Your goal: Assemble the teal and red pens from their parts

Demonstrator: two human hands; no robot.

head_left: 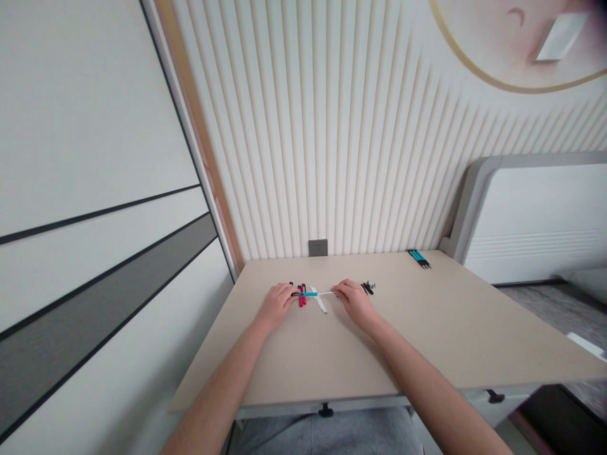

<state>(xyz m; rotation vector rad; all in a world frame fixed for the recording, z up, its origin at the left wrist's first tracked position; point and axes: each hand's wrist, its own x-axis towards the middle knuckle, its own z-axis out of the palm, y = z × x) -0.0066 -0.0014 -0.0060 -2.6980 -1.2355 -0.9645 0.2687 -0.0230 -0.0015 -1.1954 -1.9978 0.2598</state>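
Note:
My left hand [276,306] pinches the black end of a blue pen barrel [310,294] held level above the desk. From the right, my right hand [355,303] grips a thin white pen refill [326,292] that lines up with the barrel's open end; whether its tip is inside is too small to tell. Beneath the barrel lie red pen parts [302,301] with dark ends, beside my left fingertips. Several white refills [321,305] rest slantwise between the hands. Small black pieces [368,288] sit just beyond my right hand.
Several blue-and-black pens [419,258] lie side by side at the desk's back right. The beige desk [327,366] meets a ribbed wall with a dark socket [317,247]. A white cabinet [118,303] stands left, a bed headboard [535,215] right.

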